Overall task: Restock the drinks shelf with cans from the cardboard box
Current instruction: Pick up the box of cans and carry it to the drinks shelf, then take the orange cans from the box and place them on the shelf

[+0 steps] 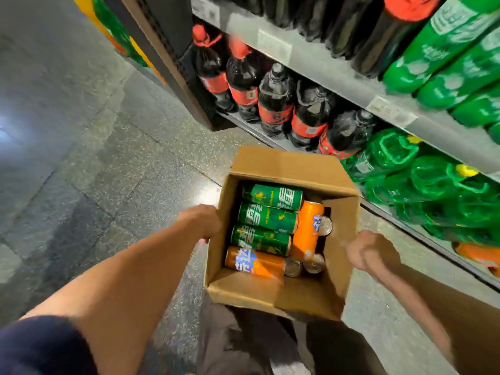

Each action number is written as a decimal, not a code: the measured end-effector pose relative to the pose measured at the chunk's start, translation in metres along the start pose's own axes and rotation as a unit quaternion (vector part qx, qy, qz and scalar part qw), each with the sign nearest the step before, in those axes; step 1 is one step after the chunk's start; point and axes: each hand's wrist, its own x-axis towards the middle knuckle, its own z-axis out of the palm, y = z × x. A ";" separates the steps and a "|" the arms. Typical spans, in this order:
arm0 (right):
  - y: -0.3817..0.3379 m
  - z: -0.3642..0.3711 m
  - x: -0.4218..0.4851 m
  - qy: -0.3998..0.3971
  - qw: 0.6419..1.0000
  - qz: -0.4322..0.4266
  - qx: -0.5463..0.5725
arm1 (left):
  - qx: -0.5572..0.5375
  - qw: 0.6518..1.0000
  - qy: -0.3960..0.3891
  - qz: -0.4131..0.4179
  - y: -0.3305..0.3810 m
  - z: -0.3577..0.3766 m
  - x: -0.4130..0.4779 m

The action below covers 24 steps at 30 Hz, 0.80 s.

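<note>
Holding the cardboard box (270,292) where?
Above the floor (108,158), left of the drinks shelf (338,77). Fingers of my left hand (201,221) grasp its left wall; those of my right hand (372,253) are too blurred to tell. Cans (270,217) lie inside.

The floor (108,163) is grey speckled stone tile with thin seams, and a white glare of light (4,131) washes over it at the far left edge. A grey metal shelving unit (338,77) with a dark end panel (167,50) runs along the right, pale price labels (273,47) on its shelf edges. Its tiers hold dark cola bottles with red labels (276,101) and green plastic bottles (433,185), while a blurred yellow, green and orange display (113,31) stands beyond it.
</note>
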 end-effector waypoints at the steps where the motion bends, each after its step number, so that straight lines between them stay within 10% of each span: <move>1: -0.001 0.001 0.001 0.001 1.000 0.021 0.016 | 0.007 1.000 -0.002 0.012 0.005 -0.006 0.008; 24: 0.001 0.080 0.108 -0.032 0.980 0.128 0.148 | 0.154 0.986 0.011 0.062 0.085 0.012 0.151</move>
